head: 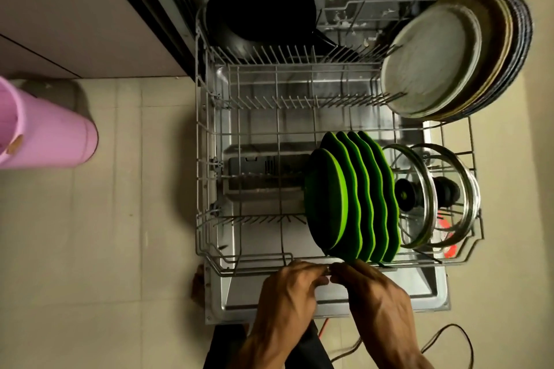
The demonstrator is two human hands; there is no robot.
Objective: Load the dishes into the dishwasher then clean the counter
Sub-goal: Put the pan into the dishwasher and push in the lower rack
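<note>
The dishwasher's lower wire rack (207, 141) is pulled out over the open door (431, 302). Several green plates (353, 198) stand upright in its front right rows, with two glass lids (443, 195) beside them. Several large grey and beige plates (449, 57) lean at the back right. A black pan (260, 12) stands at the back left. My left hand (287, 287) and my right hand (371, 287) both grip the rack's front rail, side by side, fingers curled over the wire.
A pink bin (45, 135) lies on the tiled floor to the left. A black cable (443, 338) and an orange cord (323, 328) run on the floor near the door's front right. Cabinet fronts (75, 9) stand at the upper left.
</note>
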